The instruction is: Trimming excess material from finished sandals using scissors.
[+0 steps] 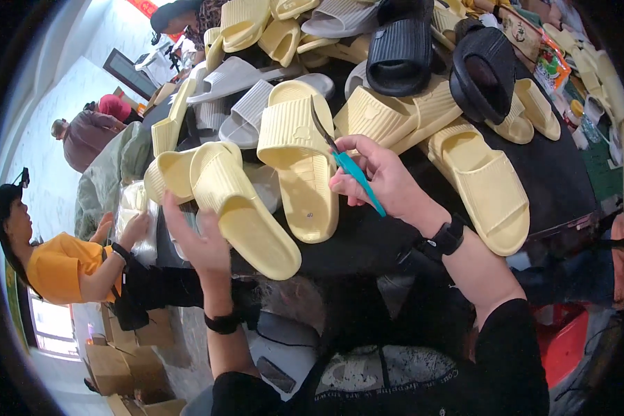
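Observation:
My right hand (388,182) is closed around the teal handle of a cutting tool (353,173) with a thin, curved dark blade pointing up and away from me. That blade lies in front of a pale yellow ribbed slide sandal (299,135), whose toe end points toward me. My left hand (204,253), slightly blurred, has its fingers apart and nothing in them. It is beside another pale yellow slide sandal (246,222), which slants toward the near table edge. Whether the fingertips touch that sandal I cannot tell. A further yellow slide (166,173) is behind the left fingers.
Yellow, grey (232,76) and black slides (399,55) are heaped on the black table (367,243). More yellow slides (485,187) lie at right. A person in an orange shirt (66,267) handles a clear plastic bag (135,215) at left. Cardboard boxes (128,367) stand lower left.

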A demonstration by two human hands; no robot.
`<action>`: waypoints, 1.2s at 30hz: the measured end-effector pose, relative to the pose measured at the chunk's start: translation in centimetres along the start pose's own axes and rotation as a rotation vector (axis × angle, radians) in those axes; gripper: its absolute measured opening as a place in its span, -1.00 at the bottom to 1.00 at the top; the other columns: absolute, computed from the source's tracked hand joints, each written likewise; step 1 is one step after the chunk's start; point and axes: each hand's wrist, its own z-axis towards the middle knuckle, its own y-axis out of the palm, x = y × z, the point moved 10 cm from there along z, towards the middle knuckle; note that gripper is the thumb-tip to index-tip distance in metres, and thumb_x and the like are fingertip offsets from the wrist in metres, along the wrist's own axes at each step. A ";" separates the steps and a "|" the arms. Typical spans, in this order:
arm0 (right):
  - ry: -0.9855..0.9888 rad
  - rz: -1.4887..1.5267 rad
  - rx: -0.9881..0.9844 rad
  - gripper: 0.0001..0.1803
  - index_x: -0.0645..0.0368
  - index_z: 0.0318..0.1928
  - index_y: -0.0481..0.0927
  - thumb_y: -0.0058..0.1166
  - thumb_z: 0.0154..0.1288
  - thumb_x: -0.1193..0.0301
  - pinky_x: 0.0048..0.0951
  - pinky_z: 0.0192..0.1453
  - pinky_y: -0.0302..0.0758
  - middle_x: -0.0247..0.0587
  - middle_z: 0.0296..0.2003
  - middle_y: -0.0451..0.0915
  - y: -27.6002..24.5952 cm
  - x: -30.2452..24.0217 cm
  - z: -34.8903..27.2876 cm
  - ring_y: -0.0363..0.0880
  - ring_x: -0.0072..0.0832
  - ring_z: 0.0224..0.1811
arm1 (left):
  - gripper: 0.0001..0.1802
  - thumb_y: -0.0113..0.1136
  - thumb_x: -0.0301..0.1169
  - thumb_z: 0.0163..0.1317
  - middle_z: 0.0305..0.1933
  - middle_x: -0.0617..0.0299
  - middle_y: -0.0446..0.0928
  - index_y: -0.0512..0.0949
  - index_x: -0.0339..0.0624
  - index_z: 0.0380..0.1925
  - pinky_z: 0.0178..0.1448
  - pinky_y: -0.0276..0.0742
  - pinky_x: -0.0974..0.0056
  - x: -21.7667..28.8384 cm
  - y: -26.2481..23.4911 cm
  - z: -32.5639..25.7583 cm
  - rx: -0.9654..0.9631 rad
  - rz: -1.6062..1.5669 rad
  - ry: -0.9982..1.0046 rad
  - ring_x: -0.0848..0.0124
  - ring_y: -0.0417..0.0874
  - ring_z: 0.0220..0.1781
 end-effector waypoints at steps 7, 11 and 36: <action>0.143 -0.086 -0.014 -0.46 0.28 0.08 0.32 0.23 0.17 0.33 -0.69 -0.55 0.39 -0.38 -0.51 0.49 2.5 0.2 -0.8 0.43 -0.72 -0.63 | -0.60 0.23 -0.40 0.08 0.27 -0.07 0.27 0.49 -0.28 -0.05 0.35 0.03 -0.04 7.3 5.2 -2.3 -0.278 0.251 0.329 -0.06 0.18 0.34; 0.322 0.060 -0.143 -0.46 0.30 0.09 0.26 0.18 0.19 0.35 -0.66 -0.44 0.45 -0.32 -0.38 0.48 6.3 1.8 -2.7 0.47 -0.69 -0.55 | -0.78 0.24 -0.40 0.03 0.26 0.05 0.31 0.58 -0.15 -0.28 0.35 -0.02 -0.05 6.4 5.8 -2.1 -0.239 0.320 0.326 0.00 0.18 0.34; 0.503 0.030 -0.253 -0.54 0.34 -0.06 0.35 0.14 0.20 0.26 -0.63 -0.65 0.46 -0.31 -0.45 0.48 9.4 4.7 -1.2 0.50 -0.65 -0.57 | -0.93 0.24 -0.43 0.04 0.09 0.25 0.52 0.56 -0.15 -0.54 0.37 -0.02 0.06 4.0 4.8 -1.3 -0.210 -0.086 0.139 0.06 0.25 0.31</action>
